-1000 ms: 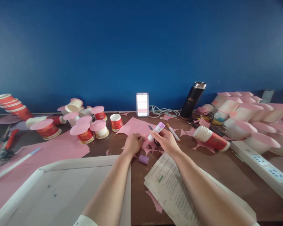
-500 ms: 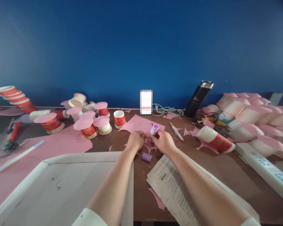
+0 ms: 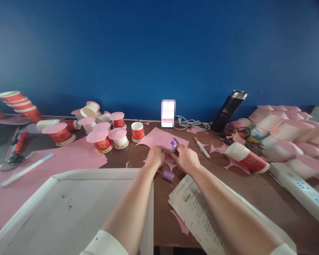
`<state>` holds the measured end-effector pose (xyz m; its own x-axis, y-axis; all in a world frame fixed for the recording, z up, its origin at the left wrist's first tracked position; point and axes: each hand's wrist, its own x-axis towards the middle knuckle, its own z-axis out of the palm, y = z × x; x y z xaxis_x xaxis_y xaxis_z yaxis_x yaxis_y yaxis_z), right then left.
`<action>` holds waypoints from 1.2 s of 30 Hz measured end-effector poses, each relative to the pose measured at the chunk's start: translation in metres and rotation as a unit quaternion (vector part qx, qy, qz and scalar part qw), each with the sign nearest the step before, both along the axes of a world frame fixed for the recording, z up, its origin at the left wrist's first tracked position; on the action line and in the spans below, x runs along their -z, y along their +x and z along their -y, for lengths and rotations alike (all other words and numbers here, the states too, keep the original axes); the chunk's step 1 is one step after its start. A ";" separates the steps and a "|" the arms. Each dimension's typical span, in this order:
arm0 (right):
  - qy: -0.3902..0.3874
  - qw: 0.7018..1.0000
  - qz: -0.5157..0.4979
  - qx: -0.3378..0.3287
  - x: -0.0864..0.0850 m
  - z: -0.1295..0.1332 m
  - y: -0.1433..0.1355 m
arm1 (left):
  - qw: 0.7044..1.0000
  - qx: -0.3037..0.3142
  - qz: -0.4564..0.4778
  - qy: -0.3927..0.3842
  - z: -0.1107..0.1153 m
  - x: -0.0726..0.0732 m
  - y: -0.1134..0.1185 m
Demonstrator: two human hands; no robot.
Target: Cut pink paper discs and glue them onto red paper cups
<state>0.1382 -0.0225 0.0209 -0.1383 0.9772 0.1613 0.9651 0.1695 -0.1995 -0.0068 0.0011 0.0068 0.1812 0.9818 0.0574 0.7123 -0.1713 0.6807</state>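
Observation:
A glue stick (image 3: 172,146) stands nearly upright between my hands, its purple end facing up. My right hand (image 3: 186,158) is closed on its lower part. Opposite it, my left hand (image 3: 157,156) has its fingers curled close to the right fingertips; what they pinch is hidden, with bits of pink paper (image 3: 171,165) under and around the hands. The purple cap (image 3: 168,176) lies loose on the brown table just nearer to me. Behind the hands lies a pink sheet (image 3: 159,137).
Paper cups topped with pink discs (image 3: 98,136) stand left; more pink-topped cups (image 3: 289,131) crowd the right. A red cup (image 3: 137,131), black flask (image 3: 228,111), marker (image 3: 202,147), power strip (image 3: 303,191), printed papers (image 3: 191,205) and white box lid (image 3: 95,202) lie around.
The glue stick has gone from tilted to nearly upright. My hands stay close together over the same spot. The whole view has shifted slightly, with things appearing further right.

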 end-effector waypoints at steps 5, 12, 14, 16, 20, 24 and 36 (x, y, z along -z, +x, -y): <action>-0.018 1.000 0.016 -0.003 -0.006 0.001 -0.001 | 1.000 0.007 -0.002 -0.001 -0.002 0.001 0.000; -0.024 1.000 0.015 -0.008 -0.010 0.006 0.002 | 1.000 0.001 -0.005 0.002 -0.001 0.002 -0.002; -0.027 1.000 0.013 -0.009 -0.010 0.008 0.003 | 1.000 0.007 -0.003 0.008 -0.001 0.003 -0.002; -0.030 0.999 0.012 -0.010 -0.011 0.009 0.003 | 1.000 0.015 -0.003 0.016 -0.001 0.003 -0.002; -0.032 0.999 0.015 -0.011 -0.011 0.012 0.003 | 0.999 0.023 -0.002 0.025 -0.001 0.004 -0.003; -0.029 0.999 0.001 -0.013 -0.011 0.015 0.005 | 0.999 0.030 0.000 0.031 -0.002 0.004 -0.003; 0.043 0.986 -0.156 0.040 -0.010 0.009 0.015 | 1.000 0.005 0.004 -0.007 0.000 0.003 -0.002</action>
